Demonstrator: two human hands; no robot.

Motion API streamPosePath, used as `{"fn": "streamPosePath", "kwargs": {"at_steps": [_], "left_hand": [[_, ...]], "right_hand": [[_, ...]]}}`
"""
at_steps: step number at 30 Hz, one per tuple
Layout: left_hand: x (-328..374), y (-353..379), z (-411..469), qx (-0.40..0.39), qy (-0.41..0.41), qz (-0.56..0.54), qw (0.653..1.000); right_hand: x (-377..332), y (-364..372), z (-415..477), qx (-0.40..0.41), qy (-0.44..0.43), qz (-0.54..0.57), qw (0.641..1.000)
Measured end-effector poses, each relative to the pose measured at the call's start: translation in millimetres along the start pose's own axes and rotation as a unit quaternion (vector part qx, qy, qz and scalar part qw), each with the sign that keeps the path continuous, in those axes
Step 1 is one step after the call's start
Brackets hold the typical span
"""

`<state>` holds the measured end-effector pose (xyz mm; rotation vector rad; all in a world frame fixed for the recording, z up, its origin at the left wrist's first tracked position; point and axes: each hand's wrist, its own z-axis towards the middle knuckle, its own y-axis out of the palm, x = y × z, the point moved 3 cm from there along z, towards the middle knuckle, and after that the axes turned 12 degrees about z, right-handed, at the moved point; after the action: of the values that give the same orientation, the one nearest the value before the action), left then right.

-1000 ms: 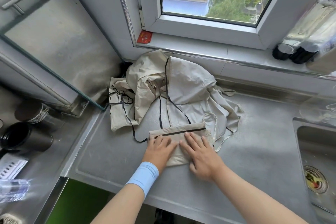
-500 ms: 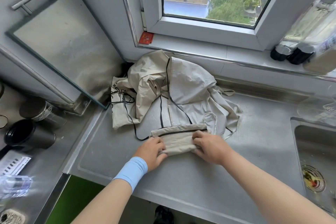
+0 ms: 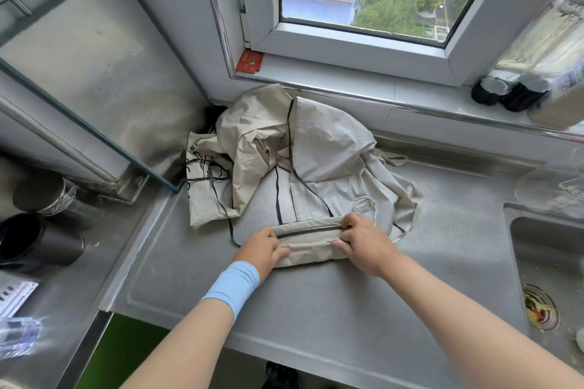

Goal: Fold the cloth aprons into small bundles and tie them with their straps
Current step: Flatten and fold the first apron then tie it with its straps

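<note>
The folded apron bundle lies flat on the steel counter, directly between the two hands, its long axis running left to right from one set of fingers to the other. The left hand pinches the bundle's left end, thumb on top and fingers curled around the edge; the right hand clamps the right end the same way, thumb near the front fold and fingers over the far fold by the dark trim line. Both hands sit equally close, one at each short end, so neither has an advantage. Beyond the fingertips, away from the person, the loose heap of aprons sprawls toward the window sill, and a black strap trails off just past the left fingers, curving back to the bundle's left end. In my judgement the fold is still being tightened, and the tie will likely start from that left side, where the strap lies nearest.
</note>
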<state>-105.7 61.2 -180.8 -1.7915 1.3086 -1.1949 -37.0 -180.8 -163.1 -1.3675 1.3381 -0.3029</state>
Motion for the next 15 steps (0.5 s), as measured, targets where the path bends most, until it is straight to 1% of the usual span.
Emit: {"fn": "streamPosePath", "kwargs": {"at_steps": [2,3,5,6,8,10,11,13,15], "left_hand": [[6,-1,-1,0.019,0.002,0.007,1.0],[10,-2,-3,0.034,0.002,0.028,0.999],[19,-5,-4,0.086,0.027,0.103,0.991],[27,-7,-5,0.104,0.05,0.139,0.984],[46,-6,-7,0.106,0.093,0.184,0.973],[60,0,-9,0.118,0.117,0.237,0.957],[63,2,-10,0.093,0.096,0.252,0.959],[60,9,-13,0.067,0.056,0.263,0.961],[50,13,-18,0.067,0.06,0.245,0.965]], "right_hand": [[-7,2,3,0.017,0.009,-0.059,0.998],[-12,1,5,0.032,0.006,-0.089,0.995],[-21,0,6,0.055,-0.015,-0.132,0.99],[-26,0,6,0.053,-0.033,-0.146,0.987],[-37,8,4,0.064,-0.097,-0.16,0.98],[-43,18,0,0.067,-0.128,-0.18,0.973],[-44,21,-3,0.073,-0.138,-0.187,0.97],[-36,25,-10,0.081,-0.146,-0.172,0.971],[-26,25,-18,0.055,-0.142,-0.143,0.978]]}}
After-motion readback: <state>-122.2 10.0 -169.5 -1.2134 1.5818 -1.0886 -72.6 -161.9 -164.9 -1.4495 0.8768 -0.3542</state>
